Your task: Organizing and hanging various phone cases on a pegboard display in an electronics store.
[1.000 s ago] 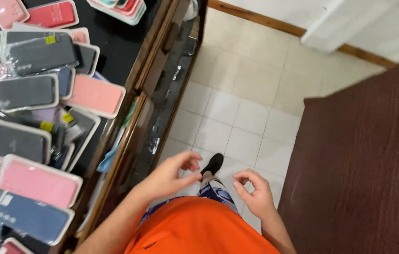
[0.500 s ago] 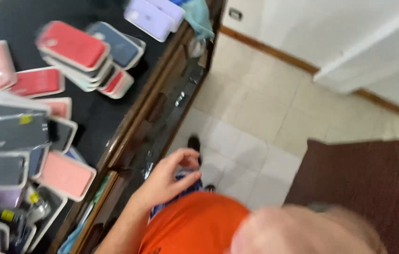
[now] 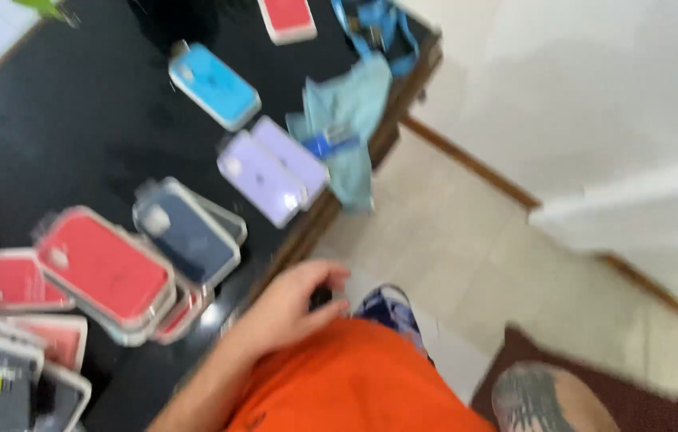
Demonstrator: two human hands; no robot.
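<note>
My left hand (image 3: 291,308) hangs by the edge of a black table (image 3: 99,144), just above my orange shirt (image 3: 355,384). Its fingers are loosely apart and nothing shows in them. Nearest to it on the table are a red phone case in clear packaging (image 3: 103,268) and a dark blue one (image 3: 183,228). Two lilac cases (image 3: 271,172) lie farther along, close to the table's edge. My right hand is out of view. Only a tattooed part of an arm (image 3: 543,400) shows at the bottom right. The picture is blurred.
A light blue case (image 3: 215,84) and another red case (image 3: 287,18) lie farther back. A teal cloth (image 3: 347,136) hangs over the table's corner. Pale floor tiles (image 3: 451,248), a white wall (image 3: 595,96) and a brown mat (image 3: 675,416) fill the right side.
The view has swung farther along the table, bringing the lilac and light blue cases into sight. My right hand has left the view. My left hand stays by my waist.
</note>
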